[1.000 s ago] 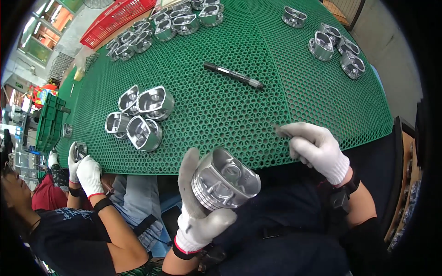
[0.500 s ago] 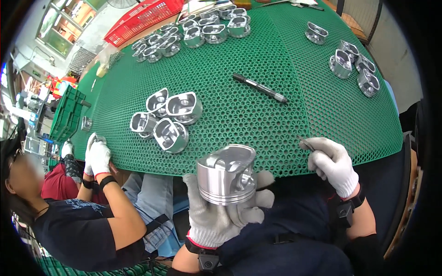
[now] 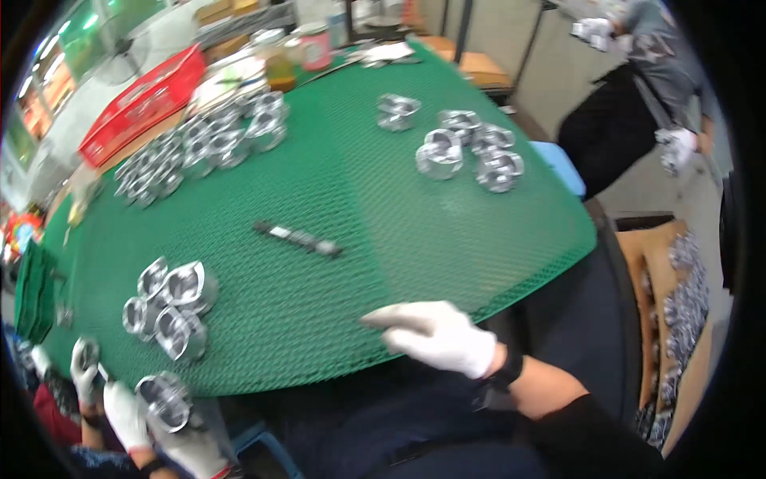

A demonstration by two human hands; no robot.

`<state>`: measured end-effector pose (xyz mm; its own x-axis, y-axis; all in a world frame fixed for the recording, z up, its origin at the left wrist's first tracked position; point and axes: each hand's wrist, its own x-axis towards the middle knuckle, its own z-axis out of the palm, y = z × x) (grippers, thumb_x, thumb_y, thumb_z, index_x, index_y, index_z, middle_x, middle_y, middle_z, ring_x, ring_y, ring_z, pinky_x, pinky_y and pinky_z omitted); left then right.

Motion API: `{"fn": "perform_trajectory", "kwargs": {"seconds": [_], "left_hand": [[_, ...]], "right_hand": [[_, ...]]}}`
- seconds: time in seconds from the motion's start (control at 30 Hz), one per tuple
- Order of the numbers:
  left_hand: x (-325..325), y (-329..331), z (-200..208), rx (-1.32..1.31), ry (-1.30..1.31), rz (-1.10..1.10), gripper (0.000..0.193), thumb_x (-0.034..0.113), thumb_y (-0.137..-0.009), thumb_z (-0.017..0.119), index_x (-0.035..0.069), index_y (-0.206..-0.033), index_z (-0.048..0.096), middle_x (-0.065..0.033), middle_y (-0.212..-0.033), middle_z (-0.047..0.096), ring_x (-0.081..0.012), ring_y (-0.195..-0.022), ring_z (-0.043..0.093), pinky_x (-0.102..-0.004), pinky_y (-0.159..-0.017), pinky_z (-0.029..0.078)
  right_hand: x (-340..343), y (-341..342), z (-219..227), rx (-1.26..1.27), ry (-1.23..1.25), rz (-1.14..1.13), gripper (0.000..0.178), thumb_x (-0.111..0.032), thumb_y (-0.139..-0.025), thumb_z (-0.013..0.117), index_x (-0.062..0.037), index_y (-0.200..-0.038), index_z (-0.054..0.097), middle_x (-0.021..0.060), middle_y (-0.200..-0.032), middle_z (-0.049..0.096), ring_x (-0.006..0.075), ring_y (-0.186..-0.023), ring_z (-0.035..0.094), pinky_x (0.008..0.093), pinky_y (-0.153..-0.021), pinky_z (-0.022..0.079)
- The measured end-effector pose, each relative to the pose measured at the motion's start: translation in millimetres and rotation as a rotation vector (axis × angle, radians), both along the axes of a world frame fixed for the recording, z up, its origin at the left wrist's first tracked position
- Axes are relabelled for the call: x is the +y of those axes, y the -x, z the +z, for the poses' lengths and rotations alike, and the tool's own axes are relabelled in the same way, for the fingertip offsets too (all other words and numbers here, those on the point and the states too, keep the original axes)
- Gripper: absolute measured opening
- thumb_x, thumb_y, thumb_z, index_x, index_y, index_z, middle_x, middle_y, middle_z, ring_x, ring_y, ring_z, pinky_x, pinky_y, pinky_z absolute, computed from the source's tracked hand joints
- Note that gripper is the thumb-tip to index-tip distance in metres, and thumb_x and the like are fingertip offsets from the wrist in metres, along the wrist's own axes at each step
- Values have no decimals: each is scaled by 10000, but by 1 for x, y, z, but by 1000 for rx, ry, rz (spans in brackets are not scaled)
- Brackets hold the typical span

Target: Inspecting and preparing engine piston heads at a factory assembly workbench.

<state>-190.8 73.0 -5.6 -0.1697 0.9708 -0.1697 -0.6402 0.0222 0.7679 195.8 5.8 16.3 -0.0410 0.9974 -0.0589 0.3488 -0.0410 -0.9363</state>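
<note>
At the lower left, my left hand (image 3: 195, 451) in a white glove is closed around a silver metal piston (image 3: 166, 401), near the table's front edge. My right hand (image 3: 435, 335), also gloved, hovers over the green perforated mat (image 3: 263, 335) near its front edge. Its fingers point left and are held together; motion blur hides whatever lies between them. Several pistons (image 3: 182, 331) are grouped on the mat beyond my left hand. A black marker pen (image 3: 297, 239) lies mid-mat, beyond my right hand.
More pistons (image 3: 227, 148) crowd the far left by a red crate (image 3: 144, 104); another group (image 3: 439, 153) stands far right. A co-worker's gloved hand (image 3: 124, 415) is close beside my left hand. Another person (image 3: 638, 104) stands beyond the table. A box of metal parts (image 3: 682, 319) is at right.
The view has swung right, bringing in the person and the box. My left hand and its piston now appear lower left. The thin dark tool seen in my right hand no longer shows.
</note>
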Motion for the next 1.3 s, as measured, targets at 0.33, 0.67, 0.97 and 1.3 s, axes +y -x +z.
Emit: {"fn": "perform_trajectory", "kwargs": {"seconds": [0.33,0.67,0.97,1.3], "left_hand": [[47,10,-7,1029,-45,482,370,155,-999,461,-45,-1306,510,-208,-1163,596,-269,-1001,563,-364,-935,461],[-22,-49,-14,1063,-366,159,470,190,-974,523,-9,-1386,417,-174,-1241,589,-262,-996,618,-335,-787,531],[-50,-149,-5,-65,-59,-735,962,683,-849,569,122,-1523,174,-299,-1413,396,-420,-1273,472,-516,-987,480],[-59,-112,5,287,-303,-465,850,531,-792,742,84,-1392,337,-285,-1269,499,-378,-947,654,-442,-737,602]], "right_hand": [[28,-78,9,-740,-410,-378,335,-271,-907,559,-142,-1213,599,111,-1118,675,317,-977,656,422,-848,534],[31,-174,8,-789,-11,-567,294,-260,-896,572,-51,-1094,632,167,-884,695,347,-823,678,415,-742,526],[-3,17,25,-7,-256,521,343,-31,-814,634,-127,-1143,640,85,-932,694,258,-828,692,329,-726,554],[-9,25,49,-633,-274,545,328,-235,-881,613,-187,-1205,595,46,-691,572,250,-618,644,369,-513,527]]}}
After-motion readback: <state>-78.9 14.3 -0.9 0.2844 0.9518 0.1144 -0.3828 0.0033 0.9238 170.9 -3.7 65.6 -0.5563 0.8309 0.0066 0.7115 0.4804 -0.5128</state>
